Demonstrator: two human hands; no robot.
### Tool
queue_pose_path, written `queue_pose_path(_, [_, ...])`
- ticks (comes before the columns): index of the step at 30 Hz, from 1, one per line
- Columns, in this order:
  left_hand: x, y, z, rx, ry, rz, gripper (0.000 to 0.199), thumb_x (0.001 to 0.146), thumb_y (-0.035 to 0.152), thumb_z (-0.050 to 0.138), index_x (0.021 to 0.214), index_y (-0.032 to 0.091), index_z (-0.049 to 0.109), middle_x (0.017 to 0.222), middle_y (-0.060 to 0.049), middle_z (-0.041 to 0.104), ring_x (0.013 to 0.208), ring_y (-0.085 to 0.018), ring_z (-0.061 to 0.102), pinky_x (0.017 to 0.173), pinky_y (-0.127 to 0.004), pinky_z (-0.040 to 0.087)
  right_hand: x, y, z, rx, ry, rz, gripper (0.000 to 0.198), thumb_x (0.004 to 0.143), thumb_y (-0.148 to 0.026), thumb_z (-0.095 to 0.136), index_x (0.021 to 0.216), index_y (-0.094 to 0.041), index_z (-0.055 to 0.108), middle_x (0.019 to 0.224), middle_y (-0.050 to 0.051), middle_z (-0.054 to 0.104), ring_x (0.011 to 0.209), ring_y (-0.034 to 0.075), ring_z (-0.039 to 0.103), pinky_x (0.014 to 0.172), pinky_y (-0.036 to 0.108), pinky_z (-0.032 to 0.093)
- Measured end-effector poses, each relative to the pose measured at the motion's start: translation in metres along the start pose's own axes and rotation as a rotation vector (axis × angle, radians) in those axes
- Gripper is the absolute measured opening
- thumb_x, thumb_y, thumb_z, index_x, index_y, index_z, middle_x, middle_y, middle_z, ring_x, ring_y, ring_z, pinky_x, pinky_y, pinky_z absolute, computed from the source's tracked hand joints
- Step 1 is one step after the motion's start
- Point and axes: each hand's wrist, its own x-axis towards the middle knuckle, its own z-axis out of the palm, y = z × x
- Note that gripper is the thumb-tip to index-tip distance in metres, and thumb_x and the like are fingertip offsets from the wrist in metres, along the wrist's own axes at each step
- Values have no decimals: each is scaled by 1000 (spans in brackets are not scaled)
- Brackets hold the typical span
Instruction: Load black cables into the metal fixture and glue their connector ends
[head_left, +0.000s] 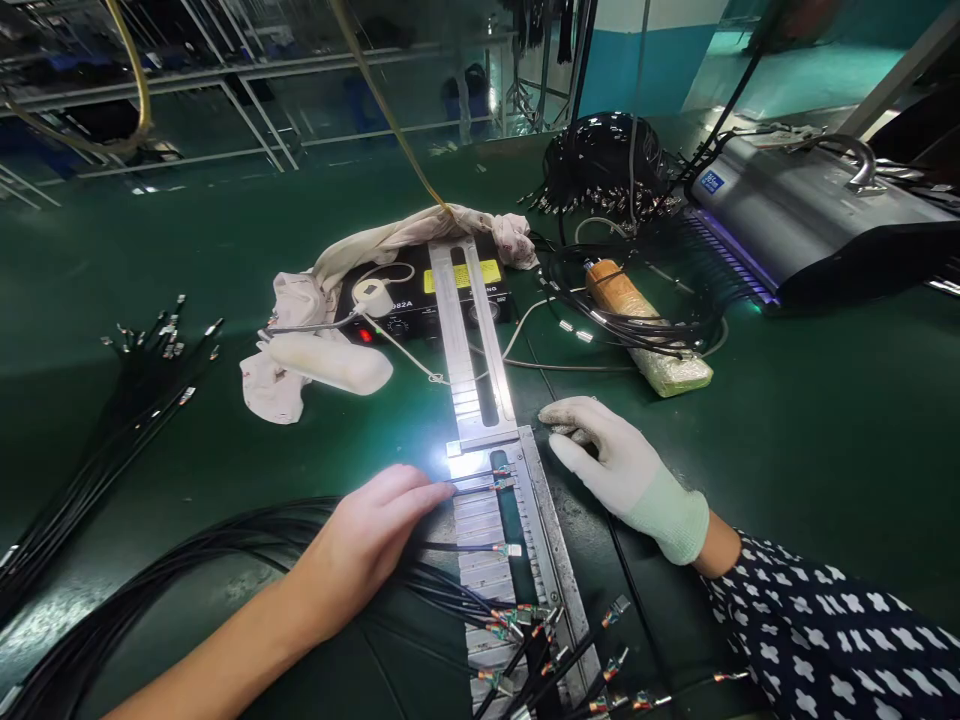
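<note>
My bare left hand (371, 535) lies on a bundle of black cables (225, 555), its fingertips pressing cable ends against the slotted metal fixture (487, 520). Several stripped cable ends with coloured wires (517, 620) sit in the fixture's slots. My right hand (611, 465), in a white glove, rests on the green table just right of the fixture, fingers curled over something small that I cannot make out. A bright reflection glares on the fixture between both hands.
A long metal rail (469, 330) runs back to a black box with a yellow label (420, 295), draped with a white cloth (315, 300). More black cables (142, 370) lie left. A coiled cable on a wrapped block (645, 325) and a grey machine (802, 215) stand at the right.
</note>
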Motion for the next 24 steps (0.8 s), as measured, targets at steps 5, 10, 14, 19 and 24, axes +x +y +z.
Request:
queue_pose_path(5, [3,-6,2,-3,14,53,38,97,5,39,125,20,58,101,-5,59,89,-9,54,79,-18,44,-1,-2,-1,-3,-3,12,20,95,-25,53,111,-23,64,115,1,62,94,13,61,85,31,54])
queue_pose_path(10, [11,-4,4,7,16,73,36,95,3,41,123,18,58,100,-5,60,89,-9,55,79,-18,45,-1,-2,-2,-11,-4,-11,20,95,-25,53,111,-23,64,114,1,62,95,14,61,86,31,53])
queue_pose_path(14, [10,0,3,107,35,115,30,95,4,42,117,15,60,100,-5,61,90,-10,54,79,-20,44,0,-2,-1,-7,-7,-4,19,95,-25,53,111,-23,64,114,1,62,96,14,61,86,32,54])
queue_pose_path(19, [-9,4,12,372,112,47,42,97,6,39,128,25,61,106,-7,56,101,-16,49,88,-30,38,-1,-1,-1,-11,-5,-21,19,95,-26,54,110,-23,64,114,1,62,99,15,61,87,32,53])
queue_pose_path(24, [-21,16,11,314,-17,-95,44,99,11,39,139,27,50,102,-4,59,97,-15,49,90,-32,34,-4,0,-3,26,-6,-9,19,95,-27,54,110,-24,65,115,2,62,98,15,62,85,32,54])
